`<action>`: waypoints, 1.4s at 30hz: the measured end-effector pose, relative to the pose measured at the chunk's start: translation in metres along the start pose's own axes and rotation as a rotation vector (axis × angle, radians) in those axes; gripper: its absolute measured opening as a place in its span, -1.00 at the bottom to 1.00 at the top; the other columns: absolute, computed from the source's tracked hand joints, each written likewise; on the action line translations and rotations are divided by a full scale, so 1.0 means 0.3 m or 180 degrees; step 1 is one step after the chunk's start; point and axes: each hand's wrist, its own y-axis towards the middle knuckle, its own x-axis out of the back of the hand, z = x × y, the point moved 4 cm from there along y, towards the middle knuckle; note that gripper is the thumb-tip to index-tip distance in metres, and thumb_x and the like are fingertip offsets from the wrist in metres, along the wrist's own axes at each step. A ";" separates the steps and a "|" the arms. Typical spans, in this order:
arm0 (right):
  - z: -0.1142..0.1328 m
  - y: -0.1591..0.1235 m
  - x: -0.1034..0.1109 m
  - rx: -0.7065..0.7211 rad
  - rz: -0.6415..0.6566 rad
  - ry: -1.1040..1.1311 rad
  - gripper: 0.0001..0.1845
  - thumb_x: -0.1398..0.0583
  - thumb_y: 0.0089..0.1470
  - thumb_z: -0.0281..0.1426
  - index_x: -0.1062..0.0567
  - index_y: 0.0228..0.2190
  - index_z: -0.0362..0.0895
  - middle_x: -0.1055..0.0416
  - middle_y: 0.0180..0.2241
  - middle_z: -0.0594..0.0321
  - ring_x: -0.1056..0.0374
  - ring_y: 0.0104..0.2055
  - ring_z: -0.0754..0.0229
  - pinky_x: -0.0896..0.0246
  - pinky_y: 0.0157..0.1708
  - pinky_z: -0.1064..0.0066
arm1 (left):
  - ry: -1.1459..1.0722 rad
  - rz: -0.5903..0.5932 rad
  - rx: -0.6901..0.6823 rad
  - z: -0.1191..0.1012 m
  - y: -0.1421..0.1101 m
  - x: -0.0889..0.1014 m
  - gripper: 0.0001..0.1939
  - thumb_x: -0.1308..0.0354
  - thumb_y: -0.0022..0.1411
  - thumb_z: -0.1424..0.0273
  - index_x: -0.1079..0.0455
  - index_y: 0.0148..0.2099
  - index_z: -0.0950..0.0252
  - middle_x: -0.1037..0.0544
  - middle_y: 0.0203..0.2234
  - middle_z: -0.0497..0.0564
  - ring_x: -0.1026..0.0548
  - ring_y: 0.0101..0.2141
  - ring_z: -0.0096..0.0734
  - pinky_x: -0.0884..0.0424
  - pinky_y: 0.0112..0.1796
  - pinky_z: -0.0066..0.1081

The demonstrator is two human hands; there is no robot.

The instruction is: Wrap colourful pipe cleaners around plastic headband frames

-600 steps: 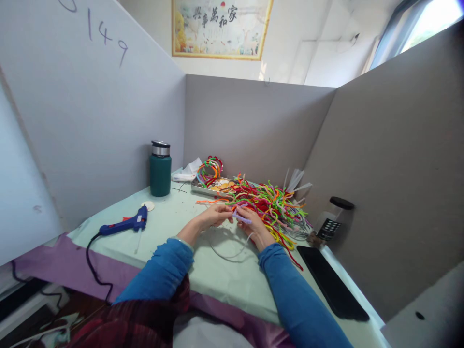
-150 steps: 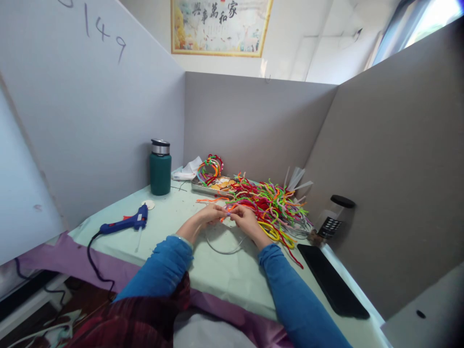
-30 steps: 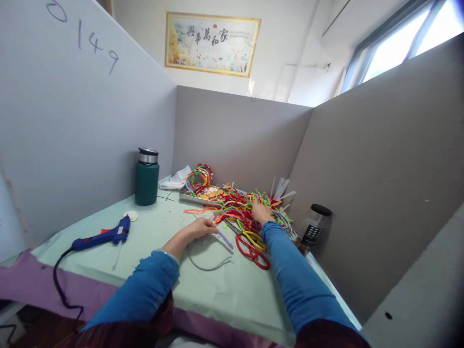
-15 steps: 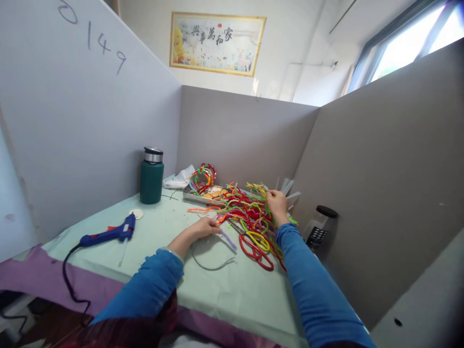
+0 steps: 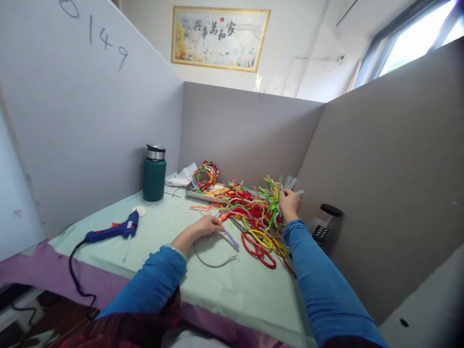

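Note:
My left hand (image 5: 203,227) is closed in a pinch on a purple pipe cleaner (image 5: 231,239), whose end sticks out to the right. Just below it a thin grey headband (image 5: 213,265) lies on the table. My right hand (image 5: 289,203) is at the right side of a tangled heap of colourful pipe cleaners (image 5: 253,205), fingers closed on green and yellow strands that stand up beside it. Red-handled scissors (image 5: 259,251) and a yellow-handled pair (image 5: 263,240) lie at the front of the heap, their blades partly covered.
A blue glue gun (image 5: 114,231) with a cord lies left, near a white disc (image 5: 139,211). Behind stand a green bottle (image 5: 154,176) and a metal tray (image 5: 197,194) bearing colourful hoops (image 5: 205,176). A black-lidded container (image 5: 328,217) is at the right partition (image 5: 380,169).
My right hand has moved slightly right, and the green and yellow strands beside it are raised and spread. My left hand keeps its hold on the purple pipe cleaner. The view has shifted a little.

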 end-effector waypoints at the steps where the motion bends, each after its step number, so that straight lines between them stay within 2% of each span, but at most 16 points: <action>1: -0.008 -0.009 -0.001 -0.0048 0.0141 -0.0248 -0.56 0.01 0.13 -0.31 -0.54 -0.14 -0.23 -0.47 -0.16 -0.09 -0.35 -0.15 -0.04 -0.15 -0.18 0.27 | 0.0006 -0.0011 -0.0002 -0.003 -0.002 0.000 -0.58 -0.25 -0.07 0.09 -0.46 -0.34 0.37 -0.24 -0.71 -0.16 -0.10 -0.71 -0.64 0.01 -0.66 -0.51; 3: -0.010 -0.038 -0.002 0.0006 0.0218 -0.0785 -0.59 0.00 0.13 -0.40 -0.49 -0.07 -0.26 -0.41 -0.11 -0.16 -0.30 -0.09 -0.09 -0.12 -0.16 0.23 | 0.0032 -0.0023 -0.0004 -0.005 -0.003 0.000 -0.59 -0.25 -0.07 0.09 -0.46 -0.35 0.37 -0.24 -0.71 -0.16 -0.11 -0.70 -0.64 0.00 -0.65 -0.51; 4: 0.000 -0.057 -0.003 0.0188 0.0166 -0.1041 -0.58 -0.01 0.12 -0.45 -0.46 -0.03 -0.28 -0.37 -0.07 -0.19 -0.25 -0.04 -0.11 -0.10 -0.13 0.21 | 0.0043 -0.0017 0.0002 -0.005 -0.003 -0.001 -0.59 -0.25 -0.06 0.09 -0.46 -0.35 0.37 -0.24 -0.71 -0.16 -0.11 -0.70 -0.64 -0.01 -0.65 -0.51; 7: 0.068 -0.121 -0.041 0.1217 0.0262 -0.1459 -0.57 -0.01 0.10 -0.52 -0.39 0.01 -0.23 -0.28 0.03 -0.15 -0.14 0.04 -0.10 -0.01 -0.02 0.17 | 0.0054 0.0012 -0.0014 0.001 0.002 -0.004 -0.61 -0.24 -0.05 0.10 -0.47 -0.35 0.36 -0.24 -0.71 -0.16 -0.11 -0.70 -0.63 0.00 -0.65 -0.52; 9: 0.113 -0.165 -0.093 0.1866 0.0652 -0.1461 -0.59 0.02 0.13 -0.54 -0.41 -0.01 -0.20 -0.29 0.03 -0.09 -0.10 0.08 -0.04 0.05 0.05 0.20 | 0.0071 0.0010 -0.0039 0.007 0.006 -0.004 -0.63 -0.23 -0.03 0.12 -0.47 -0.34 0.36 -0.24 -0.71 -0.15 -0.11 -0.70 -0.63 -0.01 -0.65 -0.52; 11: 0.140 -0.202 -0.151 0.2252 0.1139 -0.1356 -0.57 0.05 0.14 -0.57 -0.41 0.00 -0.19 -0.29 0.05 -0.03 -0.09 0.11 0.03 0.09 0.09 0.26 | 0.0094 0.0000 -0.0067 0.011 0.009 -0.004 -0.64 -0.22 -0.03 0.13 -0.47 -0.35 0.36 -0.25 -0.70 -0.15 -0.12 -0.69 -0.63 -0.02 -0.64 -0.52; 15: 0.125 -0.260 -0.249 0.2081 0.1963 -0.1370 -0.47 0.03 0.11 -0.59 -0.29 0.12 -0.20 -0.25 0.12 -0.01 -0.14 0.12 0.07 0.01 0.05 0.32 | 0.0123 -0.0035 -0.0057 0.013 0.011 -0.005 -0.64 -0.23 -0.04 0.14 -0.48 -0.35 0.36 -0.25 -0.71 -0.16 -0.14 -0.68 -0.62 -0.05 -0.62 -0.52; 17: 0.107 -0.291 -0.273 0.2028 0.2261 -0.1422 -0.52 -0.01 0.10 -0.54 -0.36 0.06 -0.16 -0.35 0.04 0.03 -0.23 0.06 0.07 -0.06 -0.01 0.33 | 0.0141 -0.0028 -0.0067 0.012 0.011 -0.007 -0.65 -0.23 -0.04 0.14 -0.48 -0.35 0.36 -0.26 -0.71 -0.15 -0.15 -0.67 -0.62 -0.06 -0.62 -0.52; 19: 0.095 -0.313 -0.277 0.2026 0.2371 -0.1427 -0.58 -0.04 0.10 -0.49 -0.42 0.00 -0.11 -0.41 -0.02 0.08 -0.28 0.02 0.08 -0.10 -0.05 0.36 | 0.0157 -0.0017 -0.0085 0.016 0.013 -0.011 -0.64 -0.23 -0.05 0.14 -0.49 -0.36 0.36 -0.27 -0.70 -0.15 -0.16 -0.67 -0.61 -0.07 -0.62 -0.53; 24: 0.077 -0.300 -0.274 0.1848 0.2363 -0.1452 -0.63 -0.01 0.10 -0.51 -0.50 -0.11 -0.15 -0.46 -0.10 0.05 -0.31 -0.03 0.07 -0.11 -0.06 0.37 | 0.0267 0.0157 -0.0108 0.025 0.036 -0.008 -0.66 -0.23 -0.04 0.16 -0.50 -0.32 0.35 -0.30 -0.69 -0.13 -0.17 -0.69 -0.62 -0.05 -0.65 -0.53; 28: 0.072 -0.241 -0.295 0.1709 0.2278 -0.1345 -0.54 0.08 0.20 -0.47 -0.36 0.08 -0.12 -0.41 0.00 0.09 -0.32 0.00 0.15 -0.09 -0.02 0.44 | 0.0464 0.0817 -0.0064 -0.010 0.063 -0.007 -0.73 -0.24 -0.04 0.21 -0.48 -0.40 0.34 -0.32 -0.71 -0.11 -0.18 -0.72 -0.60 -0.11 -0.67 -0.52; 33: 0.094 -0.174 -0.325 0.1493 0.2078 -0.1321 -0.56 0.09 0.25 -0.38 -0.33 0.10 -0.09 -0.44 -0.04 0.05 -0.36 -0.03 0.10 -0.16 -0.08 0.40 | 0.0557 0.1269 -0.0139 -0.075 0.096 -0.006 -0.84 -0.26 -0.08 0.30 -0.48 -0.46 0.31 -0.40 -0.68 -0.08 -0.31 -0.64 -0.52 -0.24 -0.60 -0.52; 37: 0.127 -0.158 -0.362 0.1556 0.1939 -0.1728 -0.61 0.02 0.22 -0.31 -0.42 -0.01 -0.13 -0.46 -0.09 -0.05 -0.37 -0.04 0.02 -0.19 -0.11 0.31 | 0.0598 0.1424 -0.0185 -0.080 0.096 -0.021 -0.85 -0.23 -0.04 0.32 -0.49 -0.44 0.31 -0.40 -0.68 -0.07 -0.29 -0.65 -0.53 -0.22 -0.62 -0.53; 42: 0.170 -0.149 -0.385 0.1804 0.1773 -0.1868 -0.65 0.02 0.20 -0.39 -0.49 -0.11 -0.15 -0.50 -0.19 -0.03 -0.40 -0.09 0.02 -0.19 -0.13 0.30 | 0.0532 0.1346 -0.0150 -0.053 0.081 -0.025 -0.79 -0.21 -0.01 0.26 -0.50 -0.39 0.31 -0.39 -0.67 -0.08 -0.23 -0.67 -0.58 -0.15 -0.64 -0.55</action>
